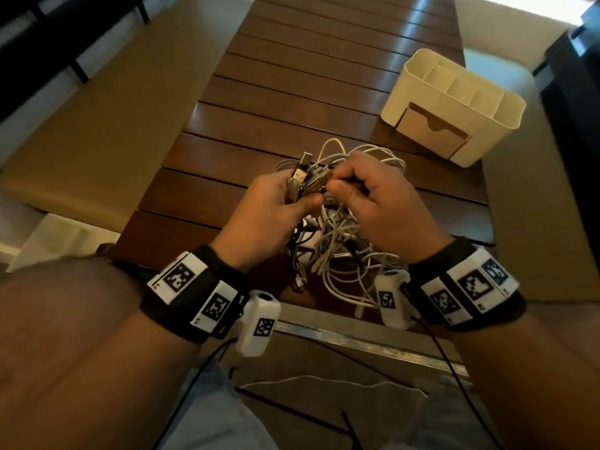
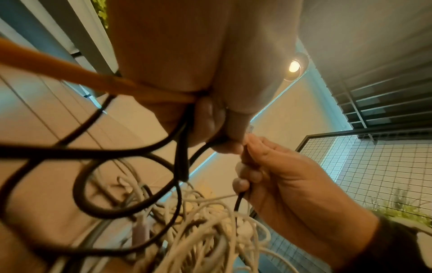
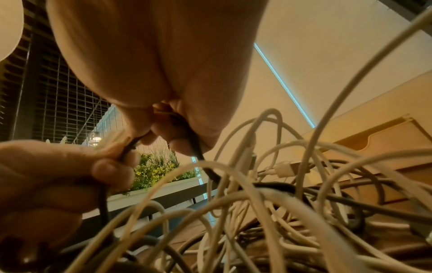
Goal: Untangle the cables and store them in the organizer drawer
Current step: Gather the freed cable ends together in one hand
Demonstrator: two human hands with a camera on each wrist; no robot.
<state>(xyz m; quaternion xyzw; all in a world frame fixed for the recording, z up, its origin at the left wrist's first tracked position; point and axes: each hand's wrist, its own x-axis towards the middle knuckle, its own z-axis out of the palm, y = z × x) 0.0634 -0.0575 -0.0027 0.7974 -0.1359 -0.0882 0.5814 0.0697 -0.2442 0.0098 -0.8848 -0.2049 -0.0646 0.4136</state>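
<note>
Gripping a bunch of USB plugs (image 1: 300, 183), left hand (image 1: 272, 216) curled — right hand (image 1: 373, 203) pinches one plug; cable tangle (image 1: 341, 241) beneath both.

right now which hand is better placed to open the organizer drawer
Right, probably. The right hand is nearer the organizer at the table's right, and only pinches a connector; the left hand grips the bundle of plugs.

text: none legible | wrist bands (image 1: 207, 293): square black-and-white coded markers only, no readable words
</note>
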